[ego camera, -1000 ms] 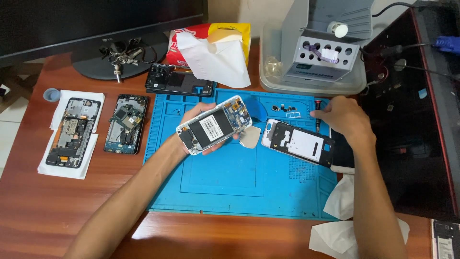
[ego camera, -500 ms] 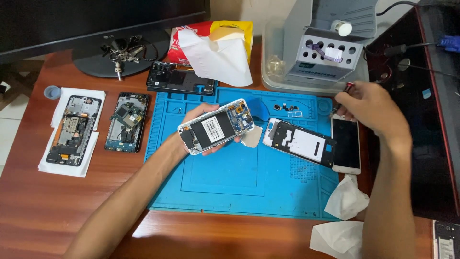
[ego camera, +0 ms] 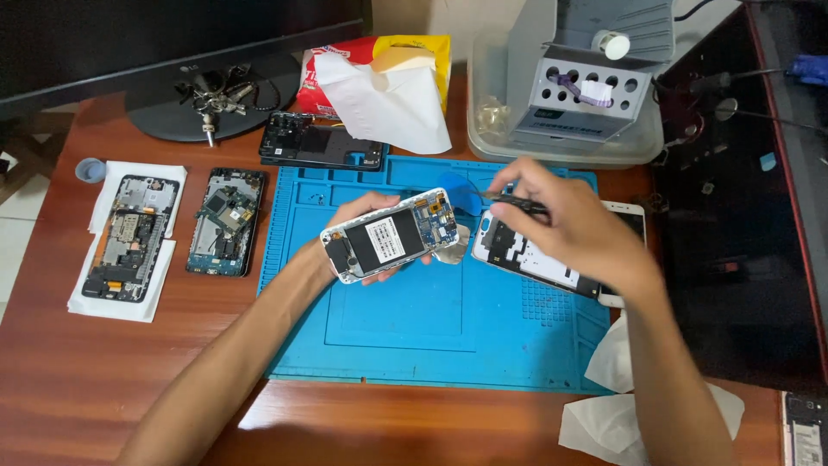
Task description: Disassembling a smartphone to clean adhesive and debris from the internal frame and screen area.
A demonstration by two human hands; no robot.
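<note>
Reddish wooden tabletop (ego camera: pixel 112 371), blue silicone repair mat (ego camera: pixel 431 336) on top. Left hand (ego camera: pixel 362 226) cupping opened white smartphone (ego camera: pixel 390 235), tilted for access to circuitry. Right hand (ego camera: pixel 565 226), fingers pinched on thin black tweezers (ego camera: pixel 511 200), poised just beside its upper end.

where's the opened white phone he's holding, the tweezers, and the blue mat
opened white phone (ego camera: pixel 390 236): head view, on the black battery in the phone's open back, held in the left hand.
tweezers (ego camera: pixel 517 202): head view, on the dark shaft pinched in the right hand.
blue mat (ego camera: pixel 431 332): head view, on a bare patch of its lower middle.
</note>
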